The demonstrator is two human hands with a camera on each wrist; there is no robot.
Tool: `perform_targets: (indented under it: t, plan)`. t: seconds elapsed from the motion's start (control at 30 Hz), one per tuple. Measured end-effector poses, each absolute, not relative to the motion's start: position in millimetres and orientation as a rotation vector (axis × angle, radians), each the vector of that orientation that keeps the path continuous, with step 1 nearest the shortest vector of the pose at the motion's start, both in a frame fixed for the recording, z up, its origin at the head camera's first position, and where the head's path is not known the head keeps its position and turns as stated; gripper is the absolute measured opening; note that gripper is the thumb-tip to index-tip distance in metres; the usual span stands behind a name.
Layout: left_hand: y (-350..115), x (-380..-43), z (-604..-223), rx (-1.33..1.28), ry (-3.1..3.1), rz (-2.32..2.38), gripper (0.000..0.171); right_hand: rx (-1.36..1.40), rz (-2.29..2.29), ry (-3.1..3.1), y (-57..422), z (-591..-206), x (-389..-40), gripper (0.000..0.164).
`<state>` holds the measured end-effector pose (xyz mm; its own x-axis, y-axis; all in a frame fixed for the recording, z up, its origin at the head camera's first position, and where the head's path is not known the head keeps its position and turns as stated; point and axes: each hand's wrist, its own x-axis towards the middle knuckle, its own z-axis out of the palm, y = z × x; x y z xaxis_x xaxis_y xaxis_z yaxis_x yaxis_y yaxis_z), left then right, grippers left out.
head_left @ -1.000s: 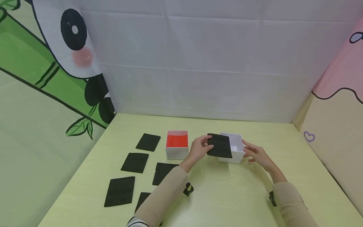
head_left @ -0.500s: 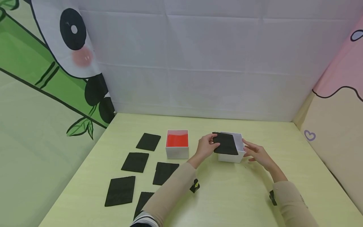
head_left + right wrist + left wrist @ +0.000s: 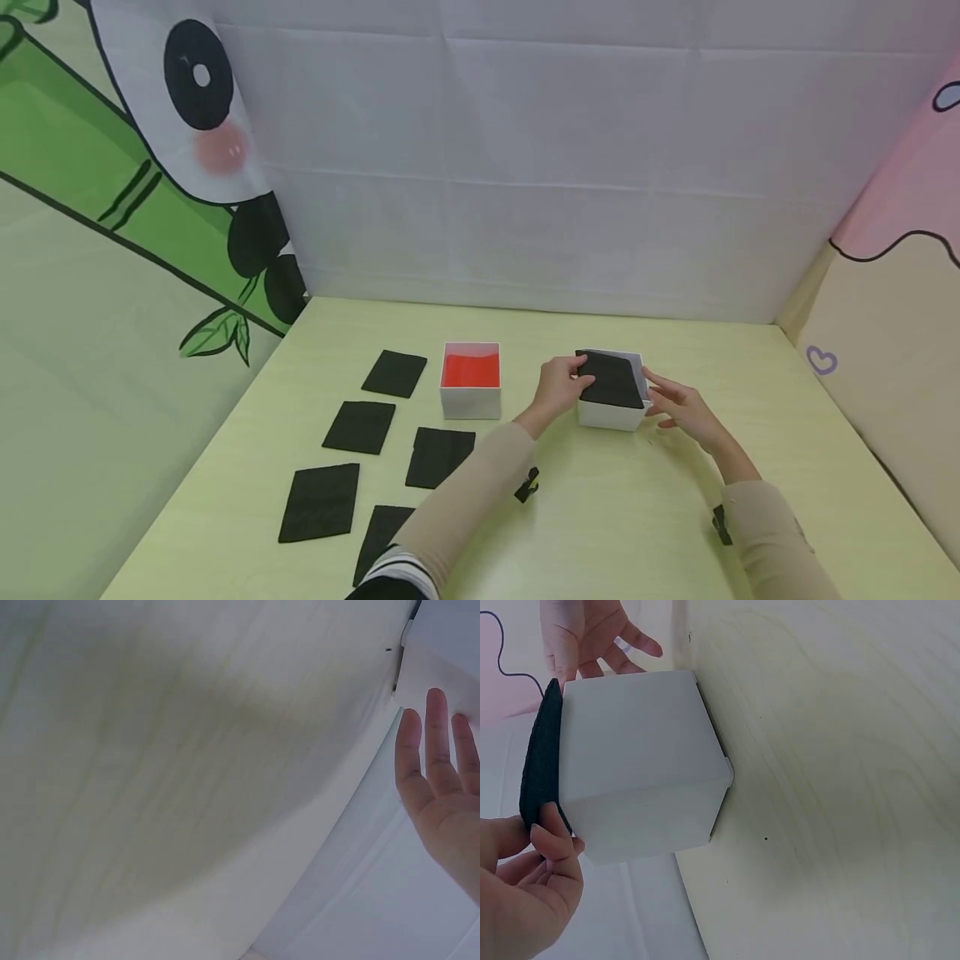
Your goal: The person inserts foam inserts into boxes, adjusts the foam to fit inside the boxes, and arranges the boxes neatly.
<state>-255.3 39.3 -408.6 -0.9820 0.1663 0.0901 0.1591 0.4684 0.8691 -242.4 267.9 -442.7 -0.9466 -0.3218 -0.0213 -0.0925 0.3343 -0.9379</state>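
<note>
A black felt square (image 3: 613,380) lies over the opening of the right-hand white box (image 3: 609,417). My left hand (image 3: 557,385) pinches the square's left edge between thumb and fingers. In the left wrist view the felt (image 3: 541,761) is seen edge-on along the box's rim, with the left hand (image 3: 526,889) at its near end. At the box's right side is my right hand (image 3: 686,410), its fingers extended. The right wrist view shows that hand's (image 3: 450,787) straight fingers against or very near the box wall (image 3: 431,679).
A second white box (image 3: 471,403) with a red sheet (image 3: 471,370) inside stands to the left. Several black squares (image 3: 318,503) lie on the table (image 3: 630,517) at the left, one partly under the left sleeve. A fabric backdrop (image 3: 525,167) rises behind.
My left hand has moved right with the black felt square, which now covers most of the right-hand box's opening. My right hand has stayed beside the box.
</note>
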Motion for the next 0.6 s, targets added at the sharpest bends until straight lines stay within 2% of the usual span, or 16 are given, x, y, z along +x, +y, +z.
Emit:
perform_targets:
  t: [0.33,0.6]
  plan:
    - [46.4,-258.4,-413.9,0.348,2.810,1.517,0.048,-0.356,-1.641,2.409,270.7,-442.9,-242.0,0.052]
    - [48.6,-260.5,-413.4,0.352,2.849,1.442,0.044,-0.353,-1.643,2.415,270.1,-444.8,-243.1,0.052]
